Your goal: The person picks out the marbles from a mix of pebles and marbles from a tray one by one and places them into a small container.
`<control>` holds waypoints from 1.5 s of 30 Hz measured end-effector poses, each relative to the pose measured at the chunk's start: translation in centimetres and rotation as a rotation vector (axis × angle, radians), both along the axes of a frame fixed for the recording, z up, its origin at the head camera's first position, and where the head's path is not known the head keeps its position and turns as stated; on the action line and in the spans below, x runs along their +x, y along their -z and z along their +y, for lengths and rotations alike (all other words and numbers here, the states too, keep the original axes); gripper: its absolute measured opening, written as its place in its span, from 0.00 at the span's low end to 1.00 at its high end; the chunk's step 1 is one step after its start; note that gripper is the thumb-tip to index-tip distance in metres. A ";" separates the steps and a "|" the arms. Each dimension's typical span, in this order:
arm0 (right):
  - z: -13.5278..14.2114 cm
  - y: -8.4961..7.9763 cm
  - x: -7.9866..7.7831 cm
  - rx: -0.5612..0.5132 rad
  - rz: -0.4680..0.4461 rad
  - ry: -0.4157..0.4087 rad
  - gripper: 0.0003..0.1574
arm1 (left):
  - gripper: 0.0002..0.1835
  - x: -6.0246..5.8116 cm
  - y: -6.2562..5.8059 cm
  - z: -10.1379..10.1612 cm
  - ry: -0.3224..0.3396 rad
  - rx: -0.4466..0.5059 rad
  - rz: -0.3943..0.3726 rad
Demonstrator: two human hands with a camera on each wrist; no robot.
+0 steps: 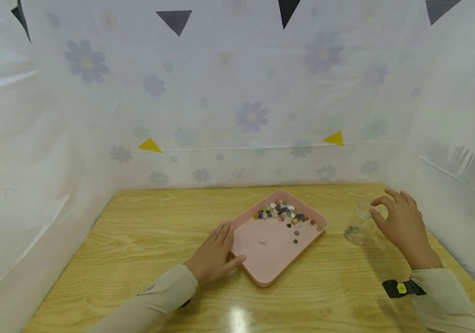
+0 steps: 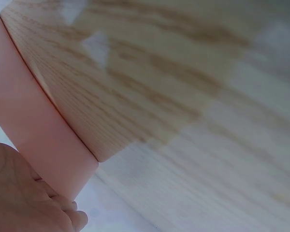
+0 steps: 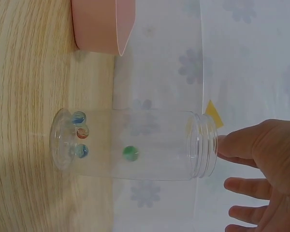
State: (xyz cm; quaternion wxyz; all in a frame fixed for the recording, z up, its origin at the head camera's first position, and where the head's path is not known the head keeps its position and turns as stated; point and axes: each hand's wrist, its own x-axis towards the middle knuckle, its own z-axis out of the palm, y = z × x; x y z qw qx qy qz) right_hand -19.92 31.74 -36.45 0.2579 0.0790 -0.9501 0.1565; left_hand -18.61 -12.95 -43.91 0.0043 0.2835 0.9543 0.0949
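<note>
A clear screw-neck jar stands upright on the table, right of a pink tray. In the right wrist view, three marbles lie at its bottom, and a green marble is in mid-air inside. My right hand is at the jar's mouth, thumb and forefinger apart by the rim, with nothing seen between them. My left hand rests against the tray's left edge, fingers straight and thumb over the near rim. Several mixed stones and beads are spread along the tray's far side.
The wooden table carries the tray and jar. White flower-patterned sheeting encloses its back and sides, with black and yellow triangles on it. A black band is on the right wrist.
</note>
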 end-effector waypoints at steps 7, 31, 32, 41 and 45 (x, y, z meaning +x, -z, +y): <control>0.1 0.1 -0.1 -0.001 -0.007 -0.008 0.12 | 0.50 0.0 0.1 0.0 -0.012 -0.014 0.003; 0.0 0.3 -0.3 0.075 0.024 0.003 0.11 | 0.49 -0.1 0.0 0.0 -0.003 -0.012 0.018; -0.1 0.4 -0.4 0.086 0.044 0.003 0.12 | 0.49 -0.1 0.0 0.0 -0.003 -0.012 0.018; -4.4 -0.3 -1.5 0.141 0.137 -0.103 0.12 | 0.49 -0.1 0.0 0.0 0.001 -0.011 0.029; -7.3 -0.4 -2.4 0.154 0.105 -0.160 0.11 | 0.49 -0.1 0.0 0.1 -0.001 -0.011 0.021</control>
